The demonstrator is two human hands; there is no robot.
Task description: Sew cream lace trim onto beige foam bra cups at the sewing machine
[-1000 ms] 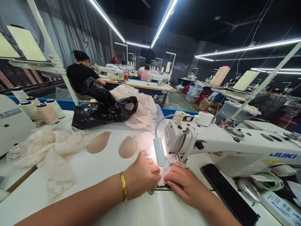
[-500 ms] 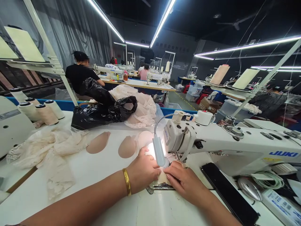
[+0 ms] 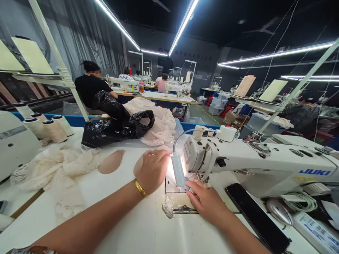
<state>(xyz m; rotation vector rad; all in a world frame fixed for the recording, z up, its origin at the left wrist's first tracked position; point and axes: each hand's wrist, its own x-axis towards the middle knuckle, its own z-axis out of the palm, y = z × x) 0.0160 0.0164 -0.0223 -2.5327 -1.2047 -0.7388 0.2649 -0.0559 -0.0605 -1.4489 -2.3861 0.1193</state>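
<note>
My left hand [image 3: 154,170], with a gold bangle on its wrist, is raised over the table just left of the lamp. Its fingers point toward the light and are blurred, so whether they hold anything is unclear. Under that hand, a beige moulded cup [image 3: 138,163] shows only in part; another beige cup [image 3: 111,162] lies farther left. My right hand [image 3: 205,198] rests on the sewing machine bed, fingers stretched toward the metal needle plate [image 3: 172,186], holding nothing visible. A grey lamp [image 3: 178,170] on a bendy neck hides part of the needle area of the sewing machine [image 3: 254,158].
Cream lace fabric [image 3: 71,165] lies at left beside thread cones [image 3: 54,130]. A black plastic bag [image 3: 116,130] and more lace [image 3: 161,120] sit behind the cups. At right are a black phone [image 3: 256,215] and a computer mouse [image 3: 280,211]. Other people sit farther back.
My left hand has moved up and left from the needle plate, uncovering the plate and table edge. My right hand stays near the plate, its fingers now more spread.
</note>
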